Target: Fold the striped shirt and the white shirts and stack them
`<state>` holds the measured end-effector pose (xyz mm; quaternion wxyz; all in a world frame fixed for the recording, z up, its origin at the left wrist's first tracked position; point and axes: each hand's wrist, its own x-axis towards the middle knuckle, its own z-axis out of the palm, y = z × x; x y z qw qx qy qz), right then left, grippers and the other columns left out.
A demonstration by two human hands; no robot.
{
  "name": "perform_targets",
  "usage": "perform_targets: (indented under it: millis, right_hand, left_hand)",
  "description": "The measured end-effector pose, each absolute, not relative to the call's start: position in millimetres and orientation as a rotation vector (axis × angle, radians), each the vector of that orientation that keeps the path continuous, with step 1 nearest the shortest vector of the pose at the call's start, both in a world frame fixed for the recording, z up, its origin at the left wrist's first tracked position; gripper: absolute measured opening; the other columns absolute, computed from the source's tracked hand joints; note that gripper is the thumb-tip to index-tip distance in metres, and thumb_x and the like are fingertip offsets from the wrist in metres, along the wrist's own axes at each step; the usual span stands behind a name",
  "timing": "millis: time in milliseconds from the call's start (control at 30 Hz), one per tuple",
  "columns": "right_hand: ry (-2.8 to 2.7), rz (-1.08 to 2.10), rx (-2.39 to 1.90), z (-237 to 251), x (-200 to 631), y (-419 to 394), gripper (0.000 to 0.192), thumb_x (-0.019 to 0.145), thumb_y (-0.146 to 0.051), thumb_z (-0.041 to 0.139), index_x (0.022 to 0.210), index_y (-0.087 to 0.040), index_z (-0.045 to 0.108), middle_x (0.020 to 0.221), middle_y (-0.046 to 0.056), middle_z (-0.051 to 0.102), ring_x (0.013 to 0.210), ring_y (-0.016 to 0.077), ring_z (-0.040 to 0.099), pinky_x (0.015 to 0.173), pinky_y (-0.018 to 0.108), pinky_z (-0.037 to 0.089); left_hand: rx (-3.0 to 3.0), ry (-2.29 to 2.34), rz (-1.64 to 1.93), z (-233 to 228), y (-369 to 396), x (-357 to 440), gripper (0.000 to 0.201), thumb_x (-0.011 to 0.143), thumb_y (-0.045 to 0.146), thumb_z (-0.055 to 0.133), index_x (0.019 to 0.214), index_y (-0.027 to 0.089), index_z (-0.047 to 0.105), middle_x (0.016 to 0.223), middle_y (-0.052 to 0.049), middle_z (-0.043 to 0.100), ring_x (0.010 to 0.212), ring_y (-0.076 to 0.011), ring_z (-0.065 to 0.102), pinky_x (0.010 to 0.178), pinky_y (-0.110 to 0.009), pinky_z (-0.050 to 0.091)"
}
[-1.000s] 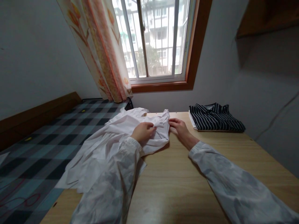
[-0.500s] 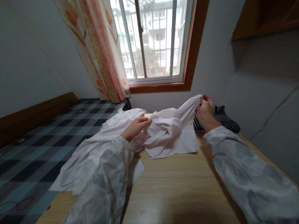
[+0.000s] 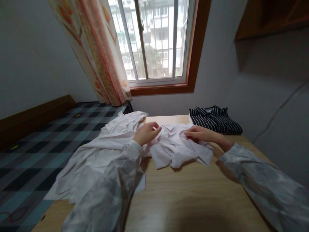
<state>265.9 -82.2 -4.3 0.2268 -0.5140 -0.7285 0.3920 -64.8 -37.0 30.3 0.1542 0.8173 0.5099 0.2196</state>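
A crumpled white shirt [image 3: 177, 151] lies bunched on the wooden table [image 3: 173, 196], with a collar-like fold near its far edge. At its left edge is my left hand [image 3: 146, 132], fingers curled and thumb and forefinger pinched at the cloth; the fingertips' grip is partly hidden. My right hand [image 3: 201, 133] reaches in from the right, palm down, its fingers closed on the fabric near the collar-like fold. More white clothing [image 3: 96, 158] is heaped under and beside my left forearm, spilling toward the bed.
A folded black-and-white striped garment [image 3: 214, 119] rests at the table's far right corner. To the left is a bed with a checked cover [image 3: 31, 154]. A window [image 3: 154, 42] and a flowered curtain [image 3: 94, 54] stand beyond. A wooden shelf [image 3: 272, 22] hangs at upper right.
My right hand has come down and inward from the far right, and the stretched cloth it held up now lies bunched. My left hand has shifted slightly. The striped garment is more fully visible.
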Motion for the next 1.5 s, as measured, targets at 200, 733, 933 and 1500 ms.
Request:
perform_targets:
  millis: [200,733,933,1500]
  right_hand:
    - [-1.881,0.015,-1.964,-10.6,246.4,-68.8,0.028,0.101,-0.047,0.069,0.102,-0.020,0.077,0.093,0.014,0.082,0.084,0.0287,0.076,0.073,0.034,0.049]
    - [-1.969,-0.052,-1.619,-62.3,206.6,-47.7,0.030,0.117,-0.037,0.048,0.127,-0.026,0.075,0.112,0.010,0.083,0.101,0.0289,0.076,0.078,0.033,0.048]
    - [-1.966,-0.128,-1.455,-96.5,214.2,-33.3,0.023,0.111,-0.026,0.057,0.108,-0.022,0.080,0.108,0.015,0.079,0.110,0.0333,0.068,0.093,0.040,0.053]
    - [-1.724,-0.397,-1.285,-80.4,204.6,-48.3,0.008,0.103,-0.033,0.075,0.100,-0.026,0.079,0.112,0.013,0.067,0.106,0.0343,0.058,0.099,0.053,0.050]
  left_hand:
    - [2.418,1.577,0.424,4.7,-31.5,-7.5,0.055,0.093,0.075,0.076,0.110,0.023,0.079,0.108,-0.012,0.085,0.103,-0.0321,0.079,0.084,-0.037,0.054]
    - [2.404,1.605,0.708,-56.4,-14.2,-7.6,0.052,0.102,0.036,0.071,0.152,0.025,0.066,0.120,-0.011,0.080,0.111,-0.0305,0.077,0.095,-0.039,0.057]
    - [2.769,1.240,0.623,-67.8,-2.9,-5.4,0.063,0.098,0.023,0.067,0.160,0.023,0.060,0.161,-0.013,0.066,0.149,-0.0328,0.058,0.130,-0.048,0.043]
    - [2.402,0.955,1.191,-70.6,10.0,-11.9,0.005,0.098,0.022,0.075,0.102,0.021,0.076,0.113,-0.010,0.071,0.110,-0.0261,0.066,0.095,-0.038,0.057]
